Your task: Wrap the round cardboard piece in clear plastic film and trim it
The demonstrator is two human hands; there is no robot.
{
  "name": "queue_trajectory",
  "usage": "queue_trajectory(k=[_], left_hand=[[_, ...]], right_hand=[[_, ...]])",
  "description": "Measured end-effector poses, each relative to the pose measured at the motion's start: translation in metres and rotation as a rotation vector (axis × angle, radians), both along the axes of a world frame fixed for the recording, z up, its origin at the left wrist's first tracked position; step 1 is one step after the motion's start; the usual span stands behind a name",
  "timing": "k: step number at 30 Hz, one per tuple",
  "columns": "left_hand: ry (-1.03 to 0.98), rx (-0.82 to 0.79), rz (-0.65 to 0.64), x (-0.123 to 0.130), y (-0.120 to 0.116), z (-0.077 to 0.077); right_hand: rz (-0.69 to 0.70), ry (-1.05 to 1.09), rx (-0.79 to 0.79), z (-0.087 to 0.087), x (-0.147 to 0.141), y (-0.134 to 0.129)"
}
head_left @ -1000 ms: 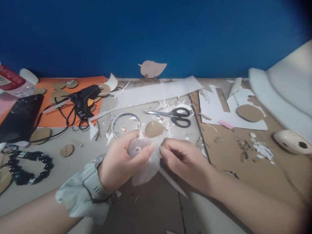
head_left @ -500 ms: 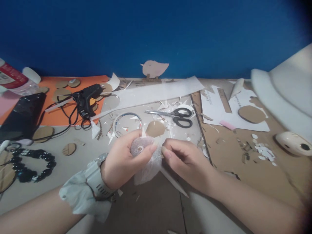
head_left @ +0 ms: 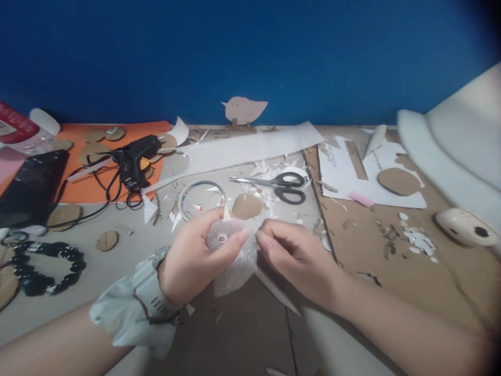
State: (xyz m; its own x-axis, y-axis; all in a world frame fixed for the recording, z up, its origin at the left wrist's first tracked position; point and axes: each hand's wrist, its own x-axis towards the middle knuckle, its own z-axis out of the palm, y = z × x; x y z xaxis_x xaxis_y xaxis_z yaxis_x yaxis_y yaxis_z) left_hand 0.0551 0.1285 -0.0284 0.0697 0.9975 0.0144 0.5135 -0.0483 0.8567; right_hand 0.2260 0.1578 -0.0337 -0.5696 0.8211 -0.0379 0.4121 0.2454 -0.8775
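My left hand [head_left: 191, 261] is closed around a glittery, pale bird-shaped craft piece [head_left: 219, 227]. A small round eye shows on it, and a pointed white beak [head_left: 227, 210] sticks up above my fingers. White filmy material [head_left: 230, 277] hangs below that hand. At the piece's right edge, the thumb and fingertips of my right hand [head_left: 295, 256] are pinched together; what lies between them is too small to make out. Just beyond my hands are a cardboard disc [head_left: 247, 206], a clear ring [head_left: 183, 196] and black-handled scissors [head_left: 287, 188].
A black glue gun [head_left: 136, 159] with its cord rests on orange paper [head_left: 86, 172] at left, near a dark phone [head_left: 33, 180] and a beaded bracelet [head_left: 70, 279]. A pink bird cutout [head_left: 245, 109] stands by the blue wall. A white lamp-like object [head_left: 450, 146] rises at right.
The whole view has shifted slightly, so things appear a little further left. Both hands keep nearly the same pose around the craft piece.
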Motion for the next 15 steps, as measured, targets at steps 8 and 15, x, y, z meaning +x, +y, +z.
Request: queue_trajectory(k=[8,15], left_hand=[[0.015,0.000,0.021,-0.0005,-0.0015,-0.0013],[-0.240,-0.014,0.000,-0.0002,-0.0022,-0.0005]], right_hand=[[-0.019,0.016,-0.006,-0.0001,-0.0018,-0.0001],[-0.076,0.067,0.003,0.0015,0.0001,0.0009]])
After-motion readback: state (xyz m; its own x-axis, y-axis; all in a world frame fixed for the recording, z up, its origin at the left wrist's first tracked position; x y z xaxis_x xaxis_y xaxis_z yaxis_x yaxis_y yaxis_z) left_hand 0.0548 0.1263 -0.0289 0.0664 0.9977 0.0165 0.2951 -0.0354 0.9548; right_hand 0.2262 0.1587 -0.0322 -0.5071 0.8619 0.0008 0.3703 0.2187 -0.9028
